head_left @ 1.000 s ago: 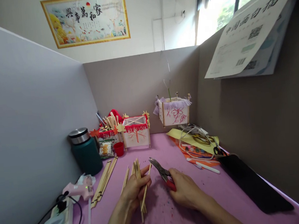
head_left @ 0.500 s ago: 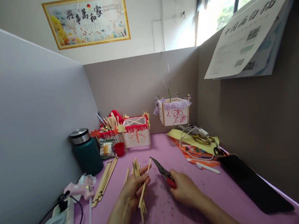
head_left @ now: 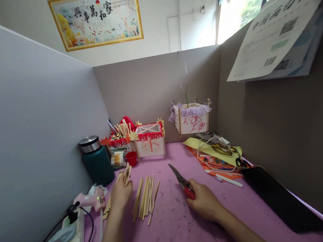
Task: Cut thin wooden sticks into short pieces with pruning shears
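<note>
Fingers of the left hand (head_left: 122, 194) bend over the banded sticks (head_left: 106, 212) toward the left edge of the purple surface (head_left: 172, 218); whether they grip or merely touch, I cannot tell. Those of the right hand (head_left: 204, 202) are clamped round red-handled cutters (head_left: 180, 179). Loose sticks (head_left: 145, 198) lie between the hands; farther out, a red-fringed box (head_left: 151, 147) stands near the far edge, a black slab (head_left: 284, 200) along the right edge
</note>
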`<state>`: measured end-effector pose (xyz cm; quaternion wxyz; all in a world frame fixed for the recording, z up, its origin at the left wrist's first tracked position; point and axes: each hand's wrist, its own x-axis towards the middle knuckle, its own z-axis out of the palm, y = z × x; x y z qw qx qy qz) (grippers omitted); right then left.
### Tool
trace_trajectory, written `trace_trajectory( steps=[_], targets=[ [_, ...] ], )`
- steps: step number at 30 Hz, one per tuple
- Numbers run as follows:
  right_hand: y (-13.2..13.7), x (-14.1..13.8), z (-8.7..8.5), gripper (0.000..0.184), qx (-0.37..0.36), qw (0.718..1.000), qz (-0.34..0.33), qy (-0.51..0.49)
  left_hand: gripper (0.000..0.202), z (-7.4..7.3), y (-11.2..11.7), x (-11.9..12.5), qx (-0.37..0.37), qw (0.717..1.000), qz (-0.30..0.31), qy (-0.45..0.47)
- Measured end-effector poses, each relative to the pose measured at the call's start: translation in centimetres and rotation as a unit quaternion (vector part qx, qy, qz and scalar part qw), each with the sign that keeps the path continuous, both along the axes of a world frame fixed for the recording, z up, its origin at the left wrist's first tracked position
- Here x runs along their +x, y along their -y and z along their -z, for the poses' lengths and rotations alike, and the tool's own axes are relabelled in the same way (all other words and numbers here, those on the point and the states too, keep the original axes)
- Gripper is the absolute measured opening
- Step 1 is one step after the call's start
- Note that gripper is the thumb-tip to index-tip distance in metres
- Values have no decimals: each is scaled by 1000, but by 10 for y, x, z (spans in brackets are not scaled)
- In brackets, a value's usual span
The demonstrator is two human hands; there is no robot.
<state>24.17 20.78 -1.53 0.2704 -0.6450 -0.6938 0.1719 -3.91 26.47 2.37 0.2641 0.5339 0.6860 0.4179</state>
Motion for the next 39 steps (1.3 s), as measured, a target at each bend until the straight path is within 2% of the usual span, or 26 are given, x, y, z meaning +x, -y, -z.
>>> trace_trajectory(
  steps=[2,4,8,14,18,21,23,25,26,27,29,31,33,39],
  targets=[
    [0,0,1,20,1,1000,-2,4,14,7,-4,1,-27,982,-9,-184],
    [0,-1,1,21,4,1000,-5,10,13,13,-6,5,-52,966,-5,-254],
    [2,-2,0,20,7,1000,-7,28,22,18,-6,14,-88,957,3,-275],
    [6,-5,-3,21,-3,999,-8,38,26,15,-8,25,-109,944,5,-312],
    [6,-4,-3,20,1,999,-11,36,29,8,-8,23,-103,944,5,-313],
    [5,-3,-1,21,6,1000,-12,27,19,-1,-6,18,-78,954,14,-290],
    [5,-2,-1,21,9,1000,-12,22,18,-8,0,18,-51,971,48,-229],
    [4,-1,-1,21,13,1000,-11,18,21,-12,7,21,-39,991,114,-66],
    [4,-1,-1,21,14,1000,-10,15,23,-14,11,24,-44,987,151,42],
    [4,-1,-2,21,15,1000,-9,11,28,-14,15,28,-55,970,185,149],
    [4,-2,-3,21,16,1000,-6,2,42,-13,21,35,-88,923,233,294],
    [5,-3,-5,23,17,1000,-5,-7,48,-9,24,40,-113,892,256,355],
    [5,-4,-7,24,20,1000,-7,-15,47,-5,25,44,-124,874,271,383],
    [7,-5,-9,29,37,999,-20,-29,37,-1,28,52,-142,858,293,398]
  ],
)
